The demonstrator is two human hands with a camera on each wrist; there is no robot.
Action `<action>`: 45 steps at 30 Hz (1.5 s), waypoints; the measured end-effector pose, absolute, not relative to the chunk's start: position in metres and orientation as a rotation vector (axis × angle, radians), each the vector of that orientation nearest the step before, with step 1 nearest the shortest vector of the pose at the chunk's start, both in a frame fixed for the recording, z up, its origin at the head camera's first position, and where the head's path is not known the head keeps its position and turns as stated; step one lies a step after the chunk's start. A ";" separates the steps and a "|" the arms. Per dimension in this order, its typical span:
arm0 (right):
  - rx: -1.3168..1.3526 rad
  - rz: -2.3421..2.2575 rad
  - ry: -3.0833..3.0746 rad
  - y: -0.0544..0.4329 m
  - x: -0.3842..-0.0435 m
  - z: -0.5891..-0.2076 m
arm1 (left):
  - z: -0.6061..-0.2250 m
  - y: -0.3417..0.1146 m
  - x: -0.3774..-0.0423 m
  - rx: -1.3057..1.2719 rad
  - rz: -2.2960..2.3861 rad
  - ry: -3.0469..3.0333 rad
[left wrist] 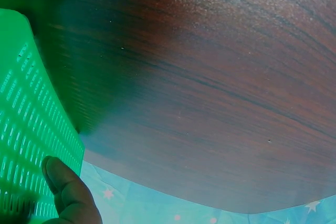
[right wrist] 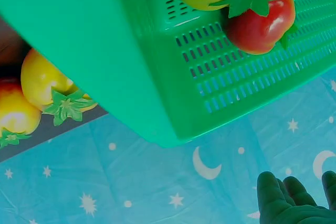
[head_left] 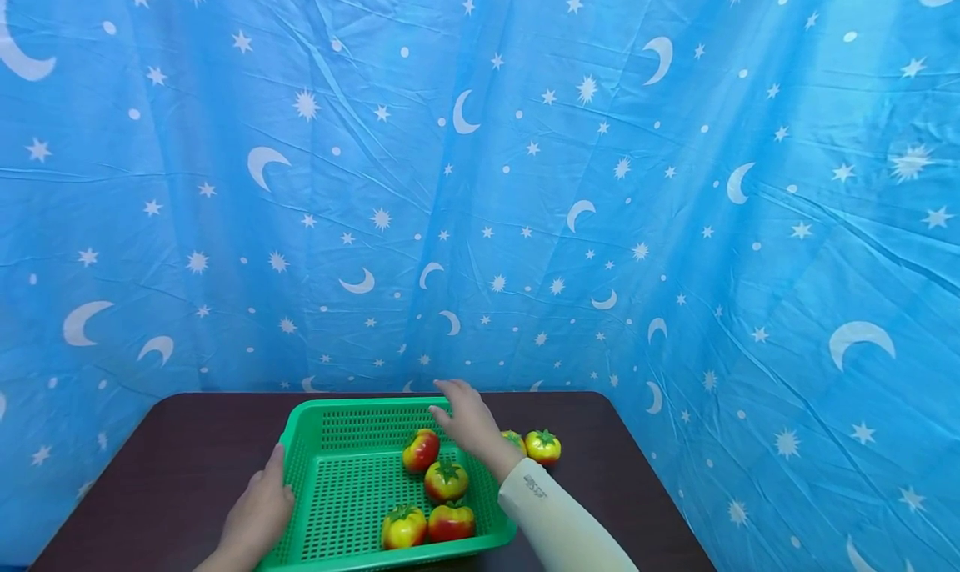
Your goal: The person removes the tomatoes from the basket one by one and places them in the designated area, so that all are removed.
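A green plastic basket (head_left: 341, 505) with slotted walls sits on the dark table, holding several red-and-yellow toy tomatoes with green leafy tops, such as one tomato (head_left: 446, 481) in its right half. My left hand (head_left: 258, 509) rests against the basket's left side. Close up in the left wrist view, its fingers (left wrist: 71, 192) lie along the slotted outer wall (left wrist: 31, 124). My right hand (head_left: 471, 422) hovers above the basket's far right corner, fingers spread and nothing in them. Another tomato (head_left: 543, 447) lies outside, right of the basket, beside one partly hidden by my right wrist.
The dark wooden table (head_left: 600, 472) has rounded far corners and extends on both sides of the basket. Behind it and to the right hangs a blue curtain (head_left: 510, 222) printed with white moons and stars.
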State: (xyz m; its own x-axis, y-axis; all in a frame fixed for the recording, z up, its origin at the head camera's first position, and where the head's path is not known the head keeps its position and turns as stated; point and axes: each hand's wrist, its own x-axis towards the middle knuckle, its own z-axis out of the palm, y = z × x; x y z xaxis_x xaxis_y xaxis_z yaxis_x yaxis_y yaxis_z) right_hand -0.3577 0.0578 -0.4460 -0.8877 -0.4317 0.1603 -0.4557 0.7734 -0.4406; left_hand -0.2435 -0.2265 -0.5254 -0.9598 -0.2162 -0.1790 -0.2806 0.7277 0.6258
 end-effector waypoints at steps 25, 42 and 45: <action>0.865 0.544 -3.011 0.034 -0.341 -0.466 | -0.524 -0.226 -0.244 -0.422 1.026 2.846; 0.872 0.413 -3.097 0.029 -0.336 -0.484 | -0.525 -0.226 -0.243 -0.410 1.045 2.841; 0.877 0.353 -3.122 0.030 -0.335 -0.487 | -0.525 -0.226 -0.243 -0.414 1.042 2.851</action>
